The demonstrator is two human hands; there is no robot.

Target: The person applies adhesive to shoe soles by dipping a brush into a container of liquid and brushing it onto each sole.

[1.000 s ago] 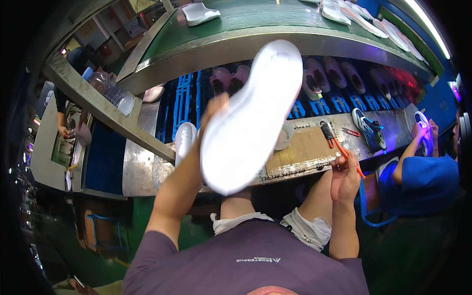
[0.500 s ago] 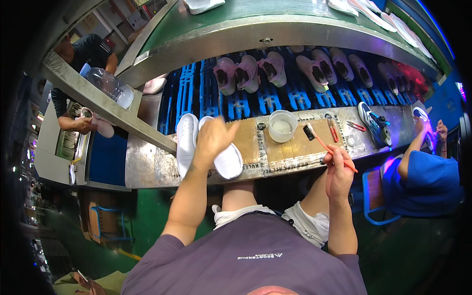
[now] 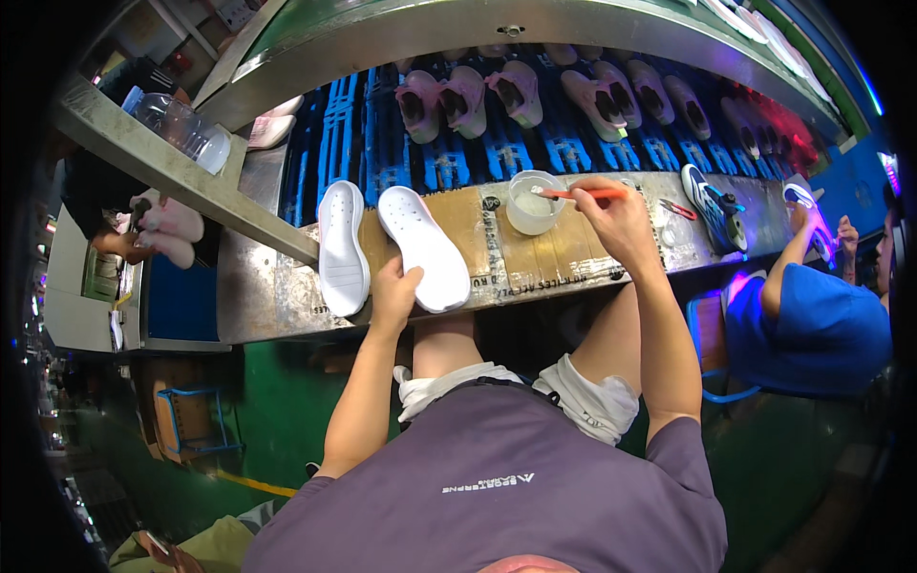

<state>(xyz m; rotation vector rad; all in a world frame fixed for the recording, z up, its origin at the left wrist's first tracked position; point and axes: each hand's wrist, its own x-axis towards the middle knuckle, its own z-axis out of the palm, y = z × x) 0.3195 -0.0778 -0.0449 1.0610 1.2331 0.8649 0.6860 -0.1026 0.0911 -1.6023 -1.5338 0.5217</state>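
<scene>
Two white shoe soles lie on the cardboard-topped bench in front of me. My left hand point(image 3: 394, 291) is closed on the lower left edge of the right-hand sole point(image 3: 426, 250), its thumb on top. The other sole point(image 3: 343, 250) rests just left of it, untouched. In my right hand point(image 3: 616, 224) is a brush with a red-orange handle point(image 3: 592, 193), held between thumb and fingers. Its head dips into a translucent white tub point(image 3: 533, 216) of pale liquid, where the bristles are partly hidden.
Behind the bench, pink shoes point(image 3: 462, 103) sit on a blue slatted conveyor point(image 3: 387, 158). Red-handled snips point(image 3: 678, 209) and a dark blue shoe point(image 3: 709, 205) lie to the right. A metal post point(image 3: 191, 177) slants across the left. Co-workers work on both sides, one in blue point(image 3: 807, 334).
My left hand has come down from above the soles and taken hold of the right-hand one. My right hand has carried the brush up and left into the tub.
</scene>
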